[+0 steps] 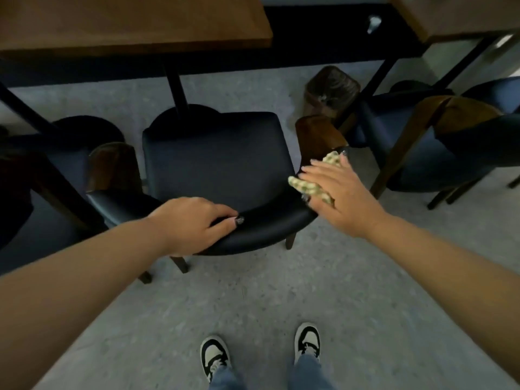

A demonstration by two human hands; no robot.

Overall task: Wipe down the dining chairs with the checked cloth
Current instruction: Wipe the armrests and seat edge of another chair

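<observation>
Dining chair (213, 159), black padded seat and curved black backrest, wooden armrest ends, stands pulled out from a wooden worktop (135, 21). Left hand (191, 223) grips the backrest top, fingers curled over its edge. Right hand (340, 192) lies flat, fingers straight, pressing the checked cloth (309, 188) onto the chair's right arm; cloth shows bunched under the palm and past the fingertips. A second dining chair (439, 153) stands just right. Grey speckled floor (253, 299); two black-and-white sneakers (215, 357) below.
</observation>
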